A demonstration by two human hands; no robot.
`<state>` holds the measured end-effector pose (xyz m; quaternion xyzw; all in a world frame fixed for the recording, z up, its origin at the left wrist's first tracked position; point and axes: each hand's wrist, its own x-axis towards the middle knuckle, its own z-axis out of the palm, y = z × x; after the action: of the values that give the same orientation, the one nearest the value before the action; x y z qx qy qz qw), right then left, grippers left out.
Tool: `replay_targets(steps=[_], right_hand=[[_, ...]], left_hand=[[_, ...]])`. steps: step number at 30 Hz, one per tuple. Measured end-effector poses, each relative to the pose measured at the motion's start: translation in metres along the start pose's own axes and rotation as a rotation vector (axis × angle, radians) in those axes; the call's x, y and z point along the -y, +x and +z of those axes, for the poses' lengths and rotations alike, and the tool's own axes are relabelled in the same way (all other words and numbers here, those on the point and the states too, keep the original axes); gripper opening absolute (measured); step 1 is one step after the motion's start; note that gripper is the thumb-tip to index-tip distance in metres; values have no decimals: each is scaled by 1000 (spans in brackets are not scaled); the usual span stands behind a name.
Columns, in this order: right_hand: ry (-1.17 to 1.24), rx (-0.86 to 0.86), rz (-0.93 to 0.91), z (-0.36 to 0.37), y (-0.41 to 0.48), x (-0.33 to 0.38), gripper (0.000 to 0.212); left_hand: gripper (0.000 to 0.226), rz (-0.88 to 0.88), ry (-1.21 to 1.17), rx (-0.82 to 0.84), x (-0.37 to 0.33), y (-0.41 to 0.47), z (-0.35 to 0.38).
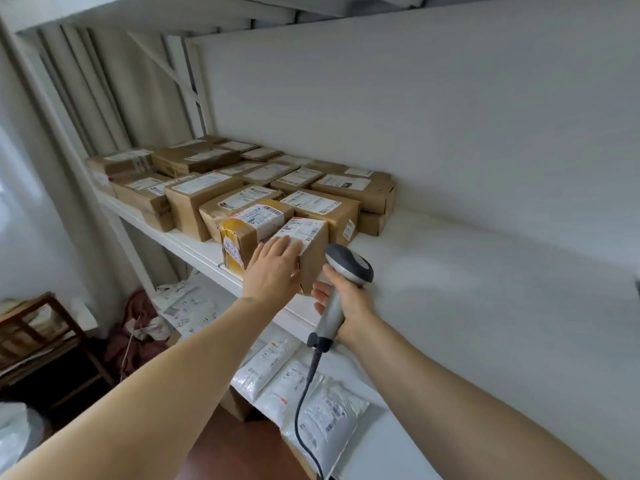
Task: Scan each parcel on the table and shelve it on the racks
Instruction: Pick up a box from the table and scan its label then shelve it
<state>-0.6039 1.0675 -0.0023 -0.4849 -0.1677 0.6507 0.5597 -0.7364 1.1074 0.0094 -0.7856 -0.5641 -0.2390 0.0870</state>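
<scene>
Right hand clenches the grey barcode scanner just right of the small cardboard parcel, which stands at the white rack shelf's front edge under the left hand's flat, straight fingers, a yellow-taped box touching its left and more cardboard boxes behind.

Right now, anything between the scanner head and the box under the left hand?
Nothing: the head view shows only bare white shelf between the scanner and the small box. The left hand rests on its top; the right hand grips the scanner.
</scene>
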Motion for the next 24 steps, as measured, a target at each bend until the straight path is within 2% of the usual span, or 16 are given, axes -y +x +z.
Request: replay_targets(steps=[3, 5, 10, 15, 19, 24], right_hand=[[-12, -64, -54, -4, -11, 0, 30], [-21, -108, -94, -6, -19, -1, 26], [-4, -216, -172, -11, -55, -8, 22], [-22, -360, -257, -29, -101, -39, 20], [-11, -505, -254, -64, -149, -74, 23], [83, -647, -297, -121, -221, -106, 13]], left_hand=[[51, -62, 10, 17, 5, 5, 2], [59, -83, -8, 55, 9, 6, 2], [75, -17, -8, -5, -2, -13, -1], [73, 211, -158, -17, -30, -62, 17], [73, 395, -293, 93, -66, -115, 28], [70, 650, -418, 181, -128, -173, 26]])
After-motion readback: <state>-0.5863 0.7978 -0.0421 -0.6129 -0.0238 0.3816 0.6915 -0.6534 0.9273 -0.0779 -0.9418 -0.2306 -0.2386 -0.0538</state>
